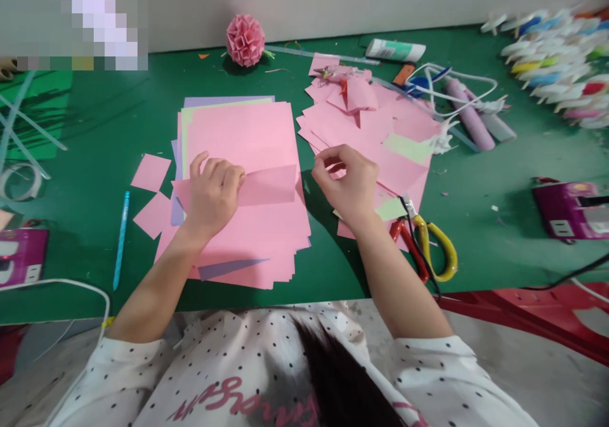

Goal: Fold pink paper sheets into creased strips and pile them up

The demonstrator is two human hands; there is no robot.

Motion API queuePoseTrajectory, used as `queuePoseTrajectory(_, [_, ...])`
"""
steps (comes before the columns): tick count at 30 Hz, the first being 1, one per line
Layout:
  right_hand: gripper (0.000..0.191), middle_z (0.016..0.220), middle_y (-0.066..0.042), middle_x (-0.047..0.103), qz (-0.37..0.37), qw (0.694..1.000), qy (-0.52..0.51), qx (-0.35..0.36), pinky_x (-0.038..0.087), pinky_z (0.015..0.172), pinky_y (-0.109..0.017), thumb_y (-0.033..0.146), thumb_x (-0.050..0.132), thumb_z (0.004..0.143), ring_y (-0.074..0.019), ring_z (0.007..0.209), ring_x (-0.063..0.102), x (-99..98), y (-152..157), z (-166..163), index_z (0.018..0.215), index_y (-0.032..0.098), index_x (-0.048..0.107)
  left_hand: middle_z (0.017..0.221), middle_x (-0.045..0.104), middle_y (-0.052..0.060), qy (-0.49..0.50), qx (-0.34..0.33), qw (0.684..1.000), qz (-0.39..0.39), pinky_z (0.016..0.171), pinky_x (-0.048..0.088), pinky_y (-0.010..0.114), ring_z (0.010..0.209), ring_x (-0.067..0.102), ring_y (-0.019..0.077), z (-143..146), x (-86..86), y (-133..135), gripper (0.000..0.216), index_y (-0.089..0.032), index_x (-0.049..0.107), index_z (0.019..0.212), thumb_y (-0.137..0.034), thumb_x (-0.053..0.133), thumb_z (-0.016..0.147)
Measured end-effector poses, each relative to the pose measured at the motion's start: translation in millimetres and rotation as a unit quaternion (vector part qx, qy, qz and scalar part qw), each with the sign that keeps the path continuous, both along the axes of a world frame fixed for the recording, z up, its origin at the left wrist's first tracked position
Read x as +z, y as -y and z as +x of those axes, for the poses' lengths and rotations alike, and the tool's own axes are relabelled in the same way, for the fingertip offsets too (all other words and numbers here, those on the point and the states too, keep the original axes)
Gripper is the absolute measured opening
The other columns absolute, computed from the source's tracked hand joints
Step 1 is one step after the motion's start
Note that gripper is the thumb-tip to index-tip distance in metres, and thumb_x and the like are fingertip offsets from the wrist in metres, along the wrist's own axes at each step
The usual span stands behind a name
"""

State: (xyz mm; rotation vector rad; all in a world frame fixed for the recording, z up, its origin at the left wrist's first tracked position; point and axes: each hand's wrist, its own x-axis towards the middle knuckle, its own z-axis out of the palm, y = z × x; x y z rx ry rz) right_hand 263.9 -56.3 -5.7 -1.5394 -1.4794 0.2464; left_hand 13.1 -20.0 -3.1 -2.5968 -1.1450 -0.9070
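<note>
My left hand [214,189] is closed on a folded strip of pink paper [271,186]. The strip lies across a stack of pink sheets [242,125], which has purple and pale green sheets under it. To the right of the stack, my right hand [347,179] hovers with thumb and forefinger curled into a pinch; whether anything small is between the tips cannot be seen. Beneath and behind that hand spreads a loose heap of pink paper [328,119] with pale green pieces. Scissors [435,246] with yellow and red handles lie by my right forearm.
Two small pink squares [151,172] and a blue pencil [121,240] lie left of the stack. At the back sits a pink folded-paper ball [245,40]. A white-and-green tube [396,50], a white cord [480,97] and purple boxes [571,211] occupy the right and left sides.
</note>
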Motion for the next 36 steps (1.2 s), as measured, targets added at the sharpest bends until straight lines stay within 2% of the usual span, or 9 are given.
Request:
queuePoseTrajectory(3, [0.014, 0.1, -0.006, 0.075, 0.022, 0.999, -0.022, 0.034, 0.056, 0.075, -0.037, 0.03, 0.059, 0.092, -0.0208, 0.087, 0.069, -0.7, 1.7, -6.6, 0.104, 0.025, 0.066, 0.083, 0.063, 0.002, -0.01, -0.008, 1.0, -0.008, 0.105, 0.044, 0.05, 0.085, 0.061, 0.0203, -1.1, 1.0, -0.1, 0.014, -0.024, 0.054, 0.093, -0.019, 0.044, 0.101])
queuePoseTrajectory(6, [0.032, 0.118, -0.01, 0.073, 0.029, 0.991, 0.032, 0.129, 0.054, 0.089, -0.044, 0.04, 0.066, 0.093, -0.027, 0.108, 0.067, -2.9, 5.2, -20.4, 0.122, 0.026, 0.063, 0.087, 0.066, 0.003, -0.024, -0.029, 0.999, -0.022, 0.108, 0.042, 0.052, 0.089, 0.062, 0.0213, 1.4, 2.7, 2.9, 0.015, -0.024, 0.056, 0.094, -0.018, 0.044, 0.101])
queuePoseTrajectory(8, [0.035, 0.117, -0.011, 0.074, 0.029, 0.982, 0.081, 0.166, 0.051, 0.095, -0.047, 0.042, 0.069, 0.093, -0.0298, 0.113, 0.065, -4.8, 7.7, -29.5, 0.123, 0.025, 0.065, 0.089, 0.068, 0.004, -0.027, -0.041, 0.998, -0.04, 0.111, 0.04, 0.054, 0.092, 0.062, 0.0219, 3.8, 4.2, 5.8, 0.016, -0.023, 0.058, 0.093, -0.02, 0.045, 0.101])
queuePoseTrajectory(11, [0.016, 0.098, -0.007, 0.078, 0.04, 0.976, 0.13, 0.169, 0.048, 0.091, -0.044, 0.034, 0.062, 0.099, -0.0258, 0.098, 0.069, -6.0, 10.8, -37.6, 0.107, 0.025, 0.071, 0.092, 0.069, 0.005, -0.013, -0.062, 0.996, -0.07, 0.114, 0.037, 0.057, 0.093, 0.064, 0.0221, 6.6, 6.3, 9.3, 0.016, -0.023, 0.061, 0.093, -0.02, 0.048, 0.1])
queuePoseTrajectory(14, [0.02, 0.085, -0.003, 0.078, 0.067, 0.971, 0.148, 0.175, 0.047, 0.081, -0.038, 0.027, 0.056, 0.102, -0.0195, 0.08, 0.069, -5.3, 12.5, -38.9, 0.092, 0.025, 0.073, 0.096, 0.071, 0.004, -0.008, -0.078, 0.994, -0.074, 0.115, 0.037, 0.057, 0.095, 0.065, 0.0216, 8.6, 7.4, 11.4, 0.015, -0.024, 0.064, 0.095, -0.019, 0.051, 0.098])
queuePoseTrajectory(16, [0.02, 0.083, -0.002, 0.078, 0.087, 0.969, 0.151, 0.178, 0.046, 0.078, -0.036, 0.026, 0.057, 0.102, -0.0182, 0.078, 0.069, -4.9, 13.0, -38.8, 0.091, 0.025, 0.073, 0.099, 0.072, 0.003, -0.012, -0.081, 0.995, -0.051, 0.114, 0.037, 0.056, 0.095, 0.066, 0.021, 9.9, 7.6, 12.5, 0.014, -0.025, 0.065, 0.096, -0.018, 0.052, 0.096])
queuePoseTrajectory(23, [0.024, 0.076, 0.006, 0.078, 0.113, 0.966, 0.156, 0.172, 0.048, 0.094, -0.035, 0.014, 0.054, 0.1, -0.0119, 0.064, 0.067, -3.5, 12.8, -41.4, 0.088, 0.026, 0.07, 0.084, 0.071, 0.002, 0.019, -0.07, 0.997, -0.004, 0.105, 0.043, 0.051, 0.083, 0.066, 0.0214, 13.1, 10.8, 16.4, 0.009, -0.023, 0.059, 0.083, -0.015, 0.055, 0.086])
queuePoseTrajectory(31, [0.026, 0.079, 0.007, 0.079, 0.123, 0.974, 0.109, 0.155, 0.052, 0.092, -0.038, 0.01, 0.055, 0.096, -0.0127, 0.063, 0.067, 3.7, 7.3, -13.7, 0.085, 0.028, 0.07, 0.084, 0.07, 0.0, 0.023, -0.036, 0.998, -0.043, 0.108, 0.04, 0.052, 0.083, 0.065, 0.0219, -0.1, 18.8, 10.5, 0.011, -0.025, 0.058, 0.079, -0.015, 0.056, 0.081])
queuePoseTrajectory(36, [0.024, 0.078, 0.003, 0.078, 0.07, 0.991, 0.06, 0.099, 0.055, 0.086, -0.04, 0.013, 0.058, 0.091, -0.0181, 0.074, 0.071, 8.1, 7.6, 3.7, 0.081, 0.028, 0.074, 0.087, 0.071, 0.001, 0.021, 0.007, 0.999, -0.036, 0.106, 0.04, 0.053, 0.088, 0.065, 0.0241, -16.5, 23.7, -3.6, 0.009, -0.025, 0.058, 0.08, -0.016, 0.06, 0.081])
